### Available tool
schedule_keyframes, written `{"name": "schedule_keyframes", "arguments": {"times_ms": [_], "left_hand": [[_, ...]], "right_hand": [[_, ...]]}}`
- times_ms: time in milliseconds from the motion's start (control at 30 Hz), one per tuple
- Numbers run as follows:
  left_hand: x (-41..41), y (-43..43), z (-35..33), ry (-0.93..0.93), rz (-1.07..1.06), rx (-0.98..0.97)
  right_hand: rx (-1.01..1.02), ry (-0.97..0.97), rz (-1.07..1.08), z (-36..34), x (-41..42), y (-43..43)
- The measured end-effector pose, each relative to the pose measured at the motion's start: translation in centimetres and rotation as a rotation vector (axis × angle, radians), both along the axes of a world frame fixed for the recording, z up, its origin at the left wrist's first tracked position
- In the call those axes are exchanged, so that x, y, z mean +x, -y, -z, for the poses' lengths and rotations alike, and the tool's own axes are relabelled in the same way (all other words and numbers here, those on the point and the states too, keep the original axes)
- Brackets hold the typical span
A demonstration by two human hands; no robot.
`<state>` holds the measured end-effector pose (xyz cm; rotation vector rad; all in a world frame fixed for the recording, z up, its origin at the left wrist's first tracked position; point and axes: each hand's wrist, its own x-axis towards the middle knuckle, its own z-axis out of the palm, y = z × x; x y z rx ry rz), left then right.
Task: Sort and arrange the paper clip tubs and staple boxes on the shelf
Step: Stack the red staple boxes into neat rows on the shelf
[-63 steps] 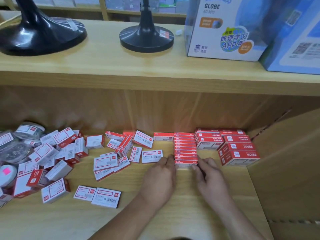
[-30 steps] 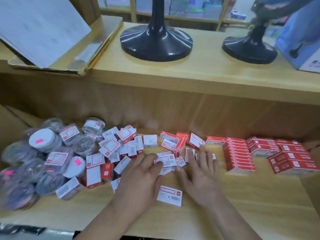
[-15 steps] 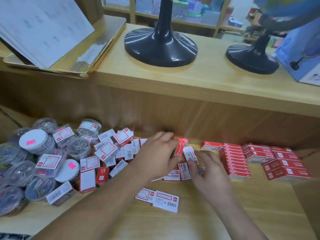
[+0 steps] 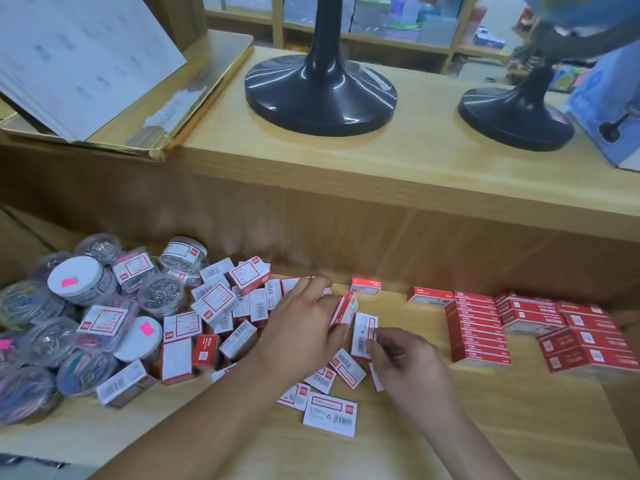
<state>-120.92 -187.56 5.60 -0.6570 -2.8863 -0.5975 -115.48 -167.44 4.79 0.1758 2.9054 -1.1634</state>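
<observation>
Right hand is pinching a white-faced staple box by its near edge, so the box sticks out just past the fingertips. Left hand is spread out, fingers pretty straight, resting on the loose heap of boxes, with a red box on edge touching its thumb side. Paper clip tubs are piled far left, and the tidy red rows sit right of both hands on the lower shelf.
</observation>
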Motion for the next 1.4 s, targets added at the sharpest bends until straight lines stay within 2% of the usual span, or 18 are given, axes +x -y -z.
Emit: {"name": "schedule_keyframes", "arguments": {"times_ms": [100,233,333,500,700,867,967,1100,1267,1400], "left_hand": [[0.0,0.4,0.0,0.026,-0.063,-0.054],[0.4,-1.2,-0.8,0.08,-0.103,-0.139],[0.8,-2.0,-0.4,0.123,-0.179,-0.068],[1.3,-2.1,-1.1,0.224,-0.211,0.099],[3.6,0.1,-1.1,0.027,-0.149,0.127],[5.3,1.2,0.2,0.063,-0.045,0.15],[5.9,1.8,0.4,0.046,-0.046,0.261],[6.6,2.5,0.3,0.067,-0.185,0.421],[7.6,1.4,-2.5,0.536,-0.283,0.943],[7.7,0.8,-3.4,0.636,-0.344,1.185]], "right_hand": [[0.085,0.056,0.03,-1.2,-1.4,-0.3],[0.305,0.332,-0.036,-2.5,-2.9,0.5],[0.304,0.324,-0.052,-1.8,-2.7,0.8],[0.047,0.224,0.079,-1.9,-2.2,1.0],[-0.269,0.038,0.208,-4.3,-1.7,0.3],[-0.454,-0.051,0.189,-5.5,-0.5,0.0],[-0.465,-0.042,0.077,-5.7,0.2,0.2],[-0.549,-0.033,-0.038,-5.7,1.2,0.7],[-0.703,-0.063,-0.177,-5.4,1.7,1.2],[-0.777,-0.083,-0.236,-5.2,2.0,1.9]]}}
